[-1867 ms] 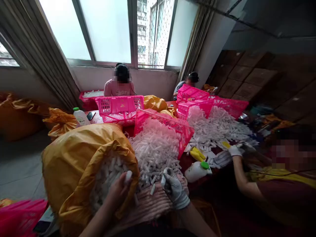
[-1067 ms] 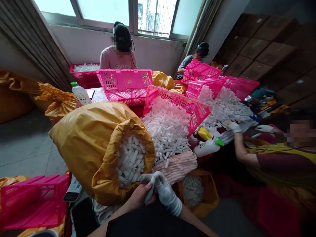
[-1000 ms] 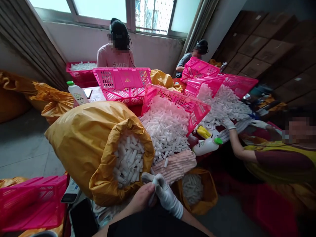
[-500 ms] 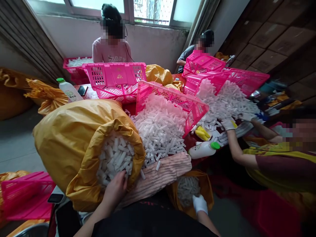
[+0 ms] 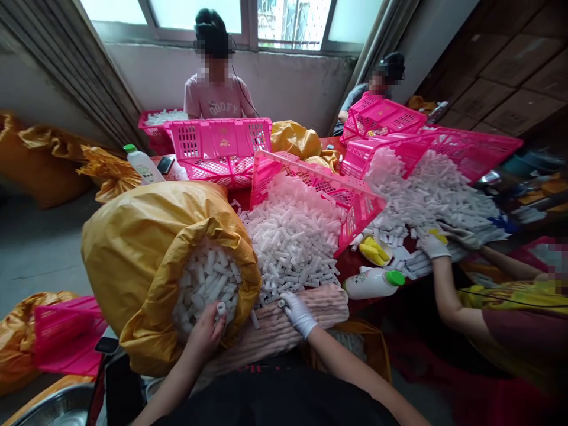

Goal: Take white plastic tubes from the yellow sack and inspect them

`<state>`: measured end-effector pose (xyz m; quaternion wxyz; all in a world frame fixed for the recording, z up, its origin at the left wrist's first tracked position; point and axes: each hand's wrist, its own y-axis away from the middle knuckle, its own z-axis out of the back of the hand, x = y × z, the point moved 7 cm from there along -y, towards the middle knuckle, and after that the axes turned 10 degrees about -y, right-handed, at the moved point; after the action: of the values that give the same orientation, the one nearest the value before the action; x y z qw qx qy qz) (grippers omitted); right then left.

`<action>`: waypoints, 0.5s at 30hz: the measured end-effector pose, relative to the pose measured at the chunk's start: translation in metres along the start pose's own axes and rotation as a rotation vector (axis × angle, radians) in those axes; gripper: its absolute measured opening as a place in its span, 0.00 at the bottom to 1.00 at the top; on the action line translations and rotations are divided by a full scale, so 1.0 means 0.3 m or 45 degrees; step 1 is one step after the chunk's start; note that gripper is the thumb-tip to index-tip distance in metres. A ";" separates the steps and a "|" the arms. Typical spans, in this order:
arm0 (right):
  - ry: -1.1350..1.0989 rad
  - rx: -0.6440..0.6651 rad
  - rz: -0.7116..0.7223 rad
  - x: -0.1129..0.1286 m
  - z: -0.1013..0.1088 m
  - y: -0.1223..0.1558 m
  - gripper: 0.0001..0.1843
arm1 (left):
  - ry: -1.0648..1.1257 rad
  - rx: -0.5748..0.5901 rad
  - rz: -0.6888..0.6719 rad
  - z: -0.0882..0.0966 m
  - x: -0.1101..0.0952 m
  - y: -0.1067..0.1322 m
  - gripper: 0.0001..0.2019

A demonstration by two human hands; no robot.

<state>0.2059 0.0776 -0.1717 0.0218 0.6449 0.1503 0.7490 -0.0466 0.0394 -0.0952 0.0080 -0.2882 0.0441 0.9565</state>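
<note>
One white tube (image 5: pixel 220 309) in left hand (image 5: pixel 205 334)

Worn on the head, looking forward and down, close above the bare left hand (image 5: pixel 205 338) and gloved right hand (image 5: pixel 298 315), out across the counter (image 5: pixel 350 266) to the window (image 5: pixel 290 23).

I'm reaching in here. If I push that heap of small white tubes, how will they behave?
The white tubes will probably roll and scatter easily: they look round and lie loose, with strays at the heap's edge. They look light. The tilted pink basket seems unlikely to hold them back.
</note>
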 end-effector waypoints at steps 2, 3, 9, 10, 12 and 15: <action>-0.182 0.131 0.012 0.107 -0.024 0.055 0.15 | 0.208 0.205 -0.046 0.017 -0.088 0.028 0.17; -0.304 0.220 -0.005 0.169 -0.039 0.086 0.19 | 0.297 0.290 -0.106 0.026 -0.137 0.043 0.18; -0.374 0.548 0.010 0.533 -0.088 0.192 0.19 | 0.468 0.443 -0.426 0.065 -0.306 0.067 0.19; -0.263 0.568 0.085 0.574 -0.090 0.195 0.17 | 0.461 0.455 -0.441 0.063 -0.310 0.063 0.19; -0.015 0.586 0.268 0.630 -0.095 0.203 0.15 | 0.436 0.479 -0.449 0.056 -0.309 0.054 0.19; 0.223 0.595 0.431 0.650 -0.106 0.218 0.19 | 0.459 0.501 -0.447 0.054 -0.307 0.047 0.19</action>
<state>0.1529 0.0531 0.0281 -0.2656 0.5812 0.2101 0.7399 0.0207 0.0277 -0.0298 0.2205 -0.4493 0.1785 0.8472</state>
